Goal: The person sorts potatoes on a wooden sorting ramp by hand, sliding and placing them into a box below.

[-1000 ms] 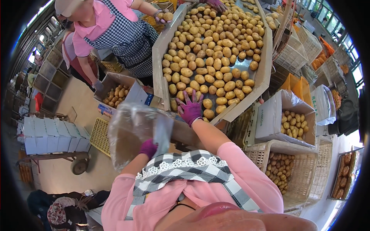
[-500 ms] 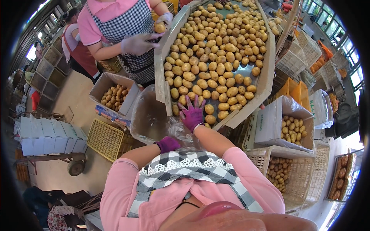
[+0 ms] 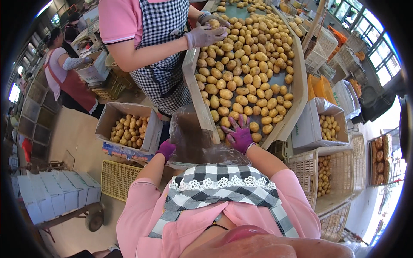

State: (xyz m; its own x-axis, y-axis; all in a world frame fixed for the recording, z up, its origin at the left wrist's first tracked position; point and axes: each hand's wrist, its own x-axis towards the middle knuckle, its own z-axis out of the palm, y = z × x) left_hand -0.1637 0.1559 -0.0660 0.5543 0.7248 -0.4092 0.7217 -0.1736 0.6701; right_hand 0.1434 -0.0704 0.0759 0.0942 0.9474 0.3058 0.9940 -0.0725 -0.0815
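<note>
My right hand (image 3: 239,135), in a purple glove, lies with fingers spread on the potatoes (image 3: 241,99) at the near end of the sorting table (image 3: 206,112). Some potatoes lie just beside its fingertips. My left hand (image 3: 166,149), also gloved in purple, is closed at the left edge of a clear plastic liner (image 3: 177,129); its fingertips are mostly hidden. The liner hangs in an open container below the table's near end, between my two hands.
Across to the left, a co-worker's gloved hands (image 3: 206,33) hold a potato. A carton of potatoes (image 3: 129,131) and a yellow crate (image 3: 118,179) stand left. At right are another potato carton (image 3: 325,127), a pale plastic crate (image 3: 340,185) and orange crates.
My left hand has moved left and forward to the liner's left edge. My right hand stays spread on the potatoes. The co-worker has leaned over the table, bringing both hands together around a potato.
</note>
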